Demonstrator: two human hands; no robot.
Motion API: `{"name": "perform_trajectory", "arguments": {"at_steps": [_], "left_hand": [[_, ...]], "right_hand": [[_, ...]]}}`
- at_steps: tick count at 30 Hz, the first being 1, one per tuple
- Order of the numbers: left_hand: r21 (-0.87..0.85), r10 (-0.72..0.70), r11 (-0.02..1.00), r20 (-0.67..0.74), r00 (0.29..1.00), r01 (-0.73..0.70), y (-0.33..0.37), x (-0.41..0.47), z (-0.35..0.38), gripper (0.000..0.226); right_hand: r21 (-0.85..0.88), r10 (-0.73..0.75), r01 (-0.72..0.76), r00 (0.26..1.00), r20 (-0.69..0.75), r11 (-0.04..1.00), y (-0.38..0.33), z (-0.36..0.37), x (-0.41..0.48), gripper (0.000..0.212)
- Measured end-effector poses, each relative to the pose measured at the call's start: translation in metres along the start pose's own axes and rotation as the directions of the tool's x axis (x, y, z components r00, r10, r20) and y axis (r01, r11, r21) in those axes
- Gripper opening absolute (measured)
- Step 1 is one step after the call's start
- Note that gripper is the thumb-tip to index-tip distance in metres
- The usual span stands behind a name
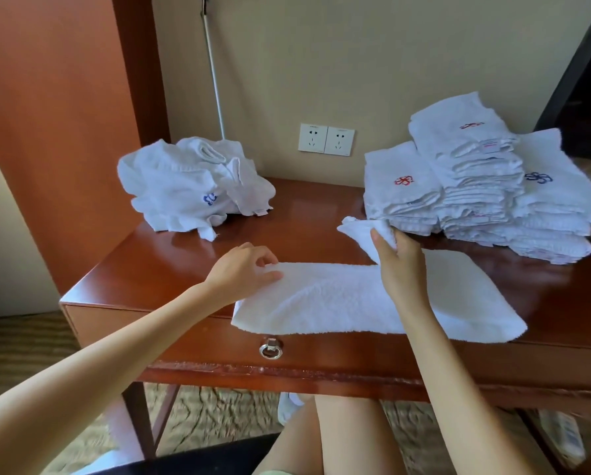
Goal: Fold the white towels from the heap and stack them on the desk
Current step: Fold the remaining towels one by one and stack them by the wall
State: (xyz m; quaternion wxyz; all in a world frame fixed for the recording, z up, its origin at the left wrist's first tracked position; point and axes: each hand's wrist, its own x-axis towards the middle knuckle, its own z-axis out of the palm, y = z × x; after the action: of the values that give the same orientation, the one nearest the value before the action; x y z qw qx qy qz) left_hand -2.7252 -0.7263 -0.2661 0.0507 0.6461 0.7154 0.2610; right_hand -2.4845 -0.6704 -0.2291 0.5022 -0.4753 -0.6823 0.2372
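One white terry towel (362, 299) lies lengthwise along the front edge of the glossy reddish-brown wooden desk (308, 214), its near hem overhanging the drawer front with the metal ring pull (270, 349). The left hand (244, 269) rests at the towel's left end, fingers curled narrow and pinching the upper layer at that edge. The right hand (398, 255) is closed on a raised flap of the same towel near its middle, thumb on the near side, holding the flap clear of the desk surface.

Step in hand, as judged: a fold on this towel, part-made; the cloth is not yet squared.

The loose heap of unfolded white towels (191, 186) sits at the back left, well apart from the work. The stacks of folded white towels with red and blue embroidered marks (475, 186) stand at the back right, just beyond the right hand.

The next move likely calls for carrying the held flap across and laying it down with edges matched, while the left hand anchors its end against sliding. The stacks lean unevenly; placement there will need care.
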Motion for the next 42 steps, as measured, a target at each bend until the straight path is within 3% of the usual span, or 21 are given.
{"name": "perform_trajectory", "arguments": {"at_steps": [6, 11, 15, 20, 22, 23, 24, 25, 26, 27, 28, 29, 34, 38, 42], "left_hand": [[-0.003, 0.015, 1.0, -0.034, 0.999, -0.015, 0.005, 0.003, 0.0, 0.024], [-0.261, -0.163, 0.957, -0.137, 0.977, 0.123, -0.01, -0.003, -0.019, 0.024], [-0.049, -0.154, 0.987, -0.022, 0.988, 0.152, -0.02, -0.014, -0.017, 0.041], [0.075, -0.104, 0.99, -0.15, 0.983, 0.116, -0.02, -0.018, -0.011, 0.04], [0.01, -0.064, 0.998, -0.234, 0.97, 0.068, -0.014, -0.018, -0.014, 0.031], [-0.13, -0.09, 0.99, -0.219, 0.971, 0.063, -0.009, -0.018, -0.018, 0.027], [-0.354, -0.163, 0.928, -0.117, 0.98, 0.112, -0.003, -0.017, -0.024, 0.031], [-0.608, -0.244, 0.753, 0.094, 0.965, 0.25, 0.005, -0.016, -0.031, 0.043], [-0.754, -0.263, 0.498, 0.338, 0.903, 0.428, 0.011, -0.016, -0.038, 0.056], [-0.786, -0.232, 0.293, 0.494, 0.838, 0.544, 0.014, -0.016, -0.043, 0.067], [-0.786, -0.196, 0.186, 0.559, 0.806, 0.59, 0.012, -0.016, -0.044, 0.072], [-0.785, -0.184, 0.165, 0.57, 0.801, 0.596, 0.01, -0.015, -0.042, 0.071], [-0.813, -0.317, 0.29, 0.416, 0.853, 0.504, 0.003, -0.017, -0.021, 0.008], [-0.808, -0.389, 0.345, 0.34, 0.856, 0.477, 0.007, -0.022, -0.02, 0.044], [-0.792, -0.344, 0.443, 0.283, 0.895, 0.421, 0.005, -0.029, -0.022, 0.069]], "right_hand": [[0.027, 0.011, -0.011, 1.0, 0.027, 1.0, -0.014, 0.015, -0.002, 0.024], [0.056, -0.039, 0.037, 0.999, 0.032, 0.998, -0.027, 0.019, -0.006, 0.027], [0.047, -0.032, 0.029, 0.998, 0.061, 0.998, -0.028, 0.028, -0.009, 0.029], [0.013, -0.021, 0.02, 0.995, 0.094, 1.0, -0.03, 0.044, -0.017, 0.029], [0.011, -0.032, 0.031, 0.995, 0.099, 0.999, -0.036, 0.05, -0.021, 0.03], [0.009, -0.043, 0.043, 0.994, 0.097, 0.999, -0.04, 0.053, -0.023, 0.029], [0.005, -0.062, 0.062, 0.993, 0.098, 0.998, -0.045, 0.057, -0.027, 0.028], [0.0, -0.084, 0.085, 0.991, 0.103, 0.996, -0.049, 0.062, -0.032, 0.025], [-0.01, -0.117, 0.119, 0.986, 0.119, 0.993, -0.054, 0.067, -0.039, 0.023], [-0.027, -0.157, 0.163, 0.976, 0.151, 0.986, -0.057, 0.073, -0.048, 0.023], [-0.056, -0.198, 0.212, 0.96, 0.198, 0.976, -0.057, 0.08, -0.058, 0.023], [-0.096, -0.235, 0.265, 0.939, 0.251, 0.959, -0.055, 0.087, -0.067, 0.023], [-0.188, -0.4, 0.505, 0.82, 0.41, 0.843, -0.036, 0.103, -0.09, 0.041], [-0.13, -0.369, 0.486, 0.788, 0.493, 0.864, -0.031, 0.082, -0.087, 0.062], [-0.281, -0.319, 0.533, 0.769, 0.554, 0.798, -0.009, 0.055, -0.072, 0.073]]}}
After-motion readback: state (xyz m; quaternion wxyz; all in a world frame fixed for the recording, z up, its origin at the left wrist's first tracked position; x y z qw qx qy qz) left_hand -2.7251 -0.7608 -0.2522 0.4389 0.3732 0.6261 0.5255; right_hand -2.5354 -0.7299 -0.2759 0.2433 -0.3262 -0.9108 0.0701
